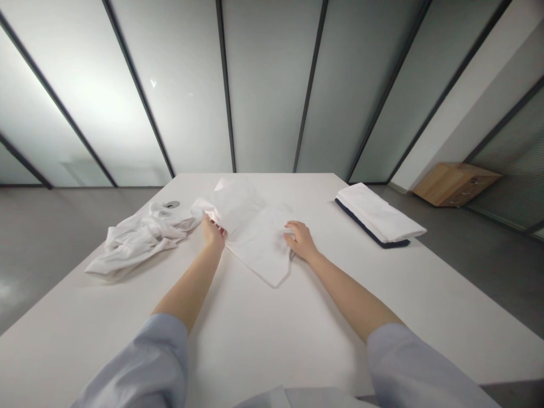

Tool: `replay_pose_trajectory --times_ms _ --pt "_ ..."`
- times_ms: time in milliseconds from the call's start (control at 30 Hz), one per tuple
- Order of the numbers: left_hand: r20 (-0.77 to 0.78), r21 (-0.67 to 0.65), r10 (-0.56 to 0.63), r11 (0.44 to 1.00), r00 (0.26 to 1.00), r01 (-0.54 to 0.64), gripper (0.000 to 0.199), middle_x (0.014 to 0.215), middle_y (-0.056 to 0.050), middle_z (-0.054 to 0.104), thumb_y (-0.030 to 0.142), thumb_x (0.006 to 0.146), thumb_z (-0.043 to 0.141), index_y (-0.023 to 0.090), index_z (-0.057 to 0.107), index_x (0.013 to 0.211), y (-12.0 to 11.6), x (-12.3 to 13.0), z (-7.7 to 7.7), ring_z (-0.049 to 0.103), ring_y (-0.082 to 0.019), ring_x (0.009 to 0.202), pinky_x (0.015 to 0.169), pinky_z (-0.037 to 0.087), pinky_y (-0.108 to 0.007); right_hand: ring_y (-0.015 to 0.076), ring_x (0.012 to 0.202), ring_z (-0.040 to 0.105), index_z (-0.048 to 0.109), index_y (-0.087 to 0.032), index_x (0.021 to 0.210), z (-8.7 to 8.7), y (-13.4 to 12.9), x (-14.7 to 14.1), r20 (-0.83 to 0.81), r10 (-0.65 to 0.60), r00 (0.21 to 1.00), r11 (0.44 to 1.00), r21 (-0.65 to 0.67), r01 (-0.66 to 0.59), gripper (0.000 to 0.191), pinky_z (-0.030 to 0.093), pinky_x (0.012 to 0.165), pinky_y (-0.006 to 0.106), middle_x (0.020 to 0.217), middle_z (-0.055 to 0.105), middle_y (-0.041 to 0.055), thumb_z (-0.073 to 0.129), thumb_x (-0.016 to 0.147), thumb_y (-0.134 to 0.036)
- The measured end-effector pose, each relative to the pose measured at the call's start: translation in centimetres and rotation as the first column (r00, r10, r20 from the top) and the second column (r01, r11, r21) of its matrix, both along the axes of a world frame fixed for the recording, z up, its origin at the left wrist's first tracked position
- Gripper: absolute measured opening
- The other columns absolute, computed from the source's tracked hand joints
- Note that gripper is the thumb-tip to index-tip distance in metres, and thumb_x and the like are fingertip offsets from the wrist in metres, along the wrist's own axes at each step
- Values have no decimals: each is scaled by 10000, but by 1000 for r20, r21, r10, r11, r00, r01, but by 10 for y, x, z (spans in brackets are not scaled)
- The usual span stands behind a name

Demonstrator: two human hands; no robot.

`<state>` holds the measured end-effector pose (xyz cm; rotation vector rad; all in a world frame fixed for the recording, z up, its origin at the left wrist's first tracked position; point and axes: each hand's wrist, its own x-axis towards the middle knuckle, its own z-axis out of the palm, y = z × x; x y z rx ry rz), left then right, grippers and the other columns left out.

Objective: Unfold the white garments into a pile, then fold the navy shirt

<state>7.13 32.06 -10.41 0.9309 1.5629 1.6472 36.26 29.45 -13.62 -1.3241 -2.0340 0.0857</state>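
A thin white cloth (pixel 266 238) lies partly spread over the middle of the table, its pointed corner toward me and its far left part raised and bunched. My left hand (pixel 213 231) is closed on the bunched left edge, where a small red and white patch shows beside the fingers. At the cloth's right edge is my right hand (pixel 300 239), its fingers apart and curved, with nothing visibly gripped. A crumpled white garment (pixel 147 235) rests left of my left hand.
Folded white cloth (pixel 378 212) lies on a dark folded cloth (pixel 361 224) at the table's right. A grey round object (pixel 172 204) sits behind the crumpled garment. The white table (pixel 272 340) extends toward frosted glass panels. A wooden cabinet (pixel 450 184) stands on the floor at right.
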Motion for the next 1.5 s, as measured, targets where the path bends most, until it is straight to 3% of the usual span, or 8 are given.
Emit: replay_pose_trajectory --times_ms 133,333,500,667,1100,1267,1400,1500 --pt "-534 186 263 964 804 -192 563 1482 -160 367 373 901 362 130 326 1408 -13 -4 -6 304 -249 1393 1126 281 -428 257 1346 352 532 -201 1309 1 -3 -8 310 28 950 955 -288 65 495 263 1083 396 1453 430 110 477 884 -449" --pt "-942 -224 -231 973 243 58 559 1460 -154 414 498 897 392 180 482 1347 -33 27 -17 295 -333 1384 1122 180 -557 251 1157 537 646 -219 1144 24 -12 -12 439 -33 898 952 -260 162 380 334 986 355 1217 634 95 443 915 -445" --pt "-901 -430 -435 889 -5 158 728 1497 -162 358 702 823 397 239 471 1380 -38 31 -16 290 -370 1381 1095 137 -618 256 1078 545 634 -204 1160 28 -8 -4 431 -248 868 910 -205 361 366 352 909 352 1170 625 121 457 906 -400" --pt "-892 -448 -451 868 -39 215 757 1517 -151 326 728 805 408 252 456 1391 -40 32 -13 275 -356 1392 1101 114 -614 303 1088 494 681 -197 1074 22 3 11 414 -386 824 843 -205 498 335 327 907 411 1140 615 139 488 883 -394" --pt "-911 -404 -413 889 -3 214 731 1485 -160 381 698 798 454 212 495 1343 -37 34 -19 313 -340 1376 1107 129 -607 286 1020 529 689 -177 911 14 8 7 265 -373 889 907 -97 409 215 357 921 428 1015 649 128 488 863 -235" --pt "-935 -308 -341 919 101 245 885 1506 -200 320 624 753 585 182 304 1466 -38 36 -19 314 -356 1373 1103 180 -597 219 1020 563 648 -186 915 20 -7 -19 -106 63 992 996 -53 -69 185 428 913 361 1042 634 109 474 856 -204" --pt "-978 -104 -175 880 113 464 903 1577 -164 127 396 714 704 199 277 1484 -37 38 -18 209 -346 1418 1102 286 -494 187 952 612 661 -219 866 26 -34 -50 -256 513 819 800 -202 -565 132 477 843 319 1041 671 56 538 834 -254" --pt "-982 -142 -187 781 11 608 549 1542 -104 272 239 750 660 221 562 1290 -36 39 -19 257 -308 1405 1115 304 -440 188 878 636 685 -213 863 29 -41 -57 -368 513 775 734 -279 -618 182 490 799 311 951 705 42 525 854 -299"
